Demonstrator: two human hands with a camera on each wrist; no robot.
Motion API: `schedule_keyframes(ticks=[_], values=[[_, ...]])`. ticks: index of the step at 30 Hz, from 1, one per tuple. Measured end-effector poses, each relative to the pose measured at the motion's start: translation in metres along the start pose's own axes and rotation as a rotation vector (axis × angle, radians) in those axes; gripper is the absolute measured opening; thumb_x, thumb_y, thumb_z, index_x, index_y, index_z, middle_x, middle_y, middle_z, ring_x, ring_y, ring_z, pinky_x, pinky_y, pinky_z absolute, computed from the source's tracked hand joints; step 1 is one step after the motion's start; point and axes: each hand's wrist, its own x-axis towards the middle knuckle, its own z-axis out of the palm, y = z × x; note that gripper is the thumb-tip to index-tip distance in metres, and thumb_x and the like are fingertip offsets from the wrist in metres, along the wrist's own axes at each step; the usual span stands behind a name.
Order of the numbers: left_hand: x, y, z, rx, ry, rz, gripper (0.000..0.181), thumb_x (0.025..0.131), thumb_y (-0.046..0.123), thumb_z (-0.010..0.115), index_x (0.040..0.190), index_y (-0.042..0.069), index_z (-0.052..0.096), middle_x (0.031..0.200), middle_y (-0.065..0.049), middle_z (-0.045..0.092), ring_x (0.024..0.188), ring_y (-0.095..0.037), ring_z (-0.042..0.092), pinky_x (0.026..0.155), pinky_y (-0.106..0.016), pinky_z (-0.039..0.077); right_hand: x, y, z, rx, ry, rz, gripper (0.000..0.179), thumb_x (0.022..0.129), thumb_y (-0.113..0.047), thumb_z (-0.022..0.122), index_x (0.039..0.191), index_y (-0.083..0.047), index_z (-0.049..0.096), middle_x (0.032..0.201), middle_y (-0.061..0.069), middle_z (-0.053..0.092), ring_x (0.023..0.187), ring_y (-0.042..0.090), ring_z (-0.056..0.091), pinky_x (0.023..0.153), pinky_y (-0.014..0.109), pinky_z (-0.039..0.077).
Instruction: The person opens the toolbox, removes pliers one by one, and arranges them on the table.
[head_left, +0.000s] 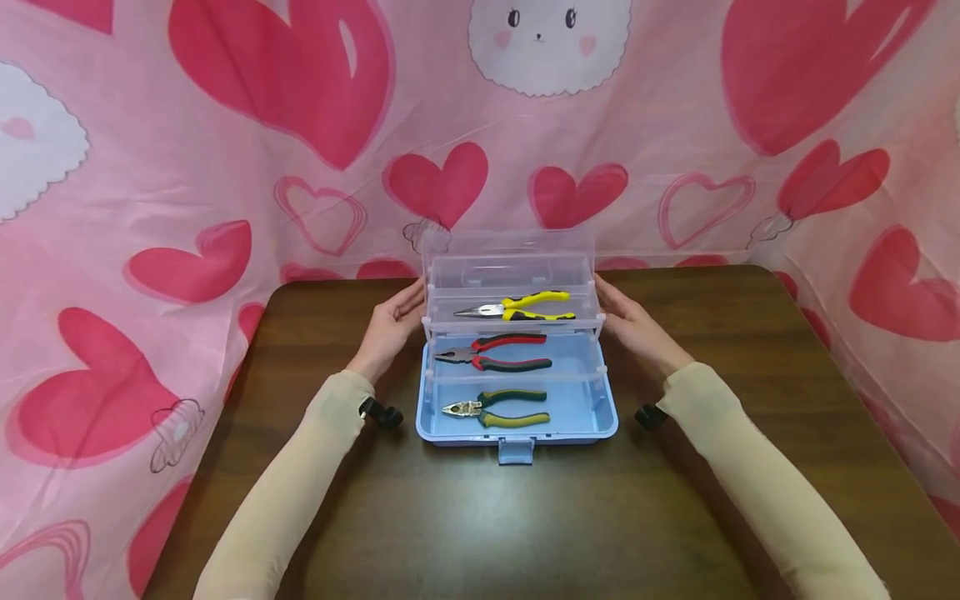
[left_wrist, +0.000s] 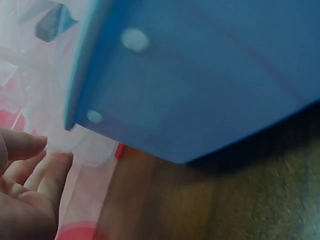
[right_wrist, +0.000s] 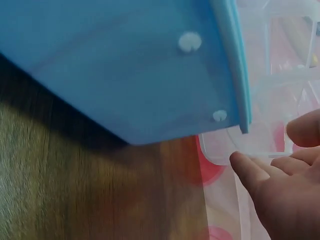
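A blue toolbox with its clear lid raised stands in the middle of the table. Yellow-and-black long-nose pliers lie in the clear upper tray. Red-and-black pliers and green-handled pliers show in the blue base. My left hand is at the left rear side, its fingertips close to the clear plastic. On the opposite side, my right hand mirrors it, fingers extended by the clear plastic. Contact is hard to tell.
The toolbox sits on a dark wood table, its front latch hanging down. A pink heart-patterned cloth rises behind the table and along both sides. Black wrist devices are on both sleeves.
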Motion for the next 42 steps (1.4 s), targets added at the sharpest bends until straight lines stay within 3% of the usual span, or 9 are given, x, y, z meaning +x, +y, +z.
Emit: schedule_keyframes(ticks=[4,7,13,18,20,25,29,34,42], values=[[-0.002,-0.008,-0.003,0.013,-0.016,-0.038,0.06,0.104,0.004,0.061,0.16,0.012,0.042,0.158,-0.011,0.049,0.142,-0.027,0.052,0.112,-0.029,0.045,0.002,0.004,0.0,-0.024,-0.04,0.059,0.075,0.106,-0.035,0.059,0.166,-0.045,0.014,0.173,-0.006,0.018,0.159,0.033,0.017,0.122,0.07,0.017],[-0.002,-0.012,-0.005,0.015,-0.021,-0.054,0.061,0.103,0.004,0.062,0.16,0.011,0.041,0.159,-0.011,0.048,0.142,-0.028,0.052,0.112,-0.031,0.045,0.004,0.007,0.001,-0.019,-0.051,0.075,0.073,0.104,-0.041,0.061,0.163,-0.052,0.018,0.171,-0.009,0.024,0.158,0.032,0.022,0.121,0.071,0.018],[-0.003,-0.013,-0.006,0.037,-0.009,-0.075,0.061,0.103,0.003,0.062,0.16,0.01,0.041,0.16,-0.012,0.047,0.141,-0.029,0.053,0.11,-0.03,0.046,0.01,0.011,0.002,-0.048,-0.047,0.04,0.071,0.107,-0.038,0.057,0.165,-0.047,0.017,0.172,-0.002,0.025,0.157,0.036,0.025,0.121,0.071,0.019],[-0.003,-0.011,-0.005,0.052,0.004,-0.055,0.06,0.103,0.001,0.062,0.159,0.006,0.042,0.158,-0.015,0.048,0.14,-0.032,0.053,0.111,-0.033,0.045,0.012,0.012,0.002,-0.051,-0.044,0.022,0.07,0.108,-0.037,0.056,0.165,-0.045,0.017,0.172,-0.001,0.025,0.156,0.036,0.026,0.121,0.071,0.019],[-0.001,-0.012,-0.005,0.058,0.008,-0.047,0.058,0.103,0.002,0.061,0.159,0.006,0.042,0.158,-0.016,0.049,0.14,-0.032,0.053,0.113,-0.036,0.045,0.012,0.011,0.002,-0.015,-0.034,0.049,0.07,0.106,-0.039,0.059,0.163,-0.05,0.021,0.17,-0.003,0.03,0.155,0.036,0.03,0.12,0.071,0.022],[0.0,-0.014,-0.002,0.053,-0.003,-0.063,0.059,0.105,0.006,0.06,0.16,0.014,0.042,0.155,-0.016,0.052,0.138,-0.031,0.056,0.112,-0.039,0.048,0.009,0.01,0.007,0.23,-0.05,0.178,0.07,0.1,-0.041,0.067,0.154,-0.064,0.028,0.164,-0.009,0.036,0.151,0.035,0.036,0.113,0.071,0.034],[-0.003,-0.015,0.0,0.007,-0.014,-0.117,0.062,0.105,0.007,0.06,0.162,0.02,0.039,0.154,-0.015,0.053,0.134,-0.032,0.059,0.103,-0.036,0.055,0.006,0.012,0.01,0.296,-0.061,0.183,0.07,0.102,-0.036,0.066,0.154,-0.064,0.029,0.165,-0.007,0.036,0.152,0.036,0.035,0.114,0.071,0.033],[-0.007,-0.017,-0.001,-0.011,0.003,-0.155,0.061,0.106,0.007,0.06,0.162,0.022,0.04,0.154,-0.011,0.055,0.133,-0.031,0.061,0.095,-0.029,0.058,0.002,0.014,0.01,0.259,-0.061,0.181,0.069,0.102,-0.037,0.065,0.154,-0.065,0.028,0.165,-0.009,0.036,0.153,0.035,0.034,0.114,0.072,0.032],[-0.003,-0.018,-0.003,0.026,-0.028,-0.186,0.055,0.107,0.022,0.06,0.159,0.016,0.044,0.155,-0.01,0.053,0.131,-0.031,0.061,0.1,-0.029,0.055,0.003,0.016,0.007,0.093,-0.049,0.091,0.069,0.106,-0.04,0.059,0.158,-0.063,0.019,0.171,-0.009,0.022,0.157,0.036,0.022,0.119,0.074,0.02]])
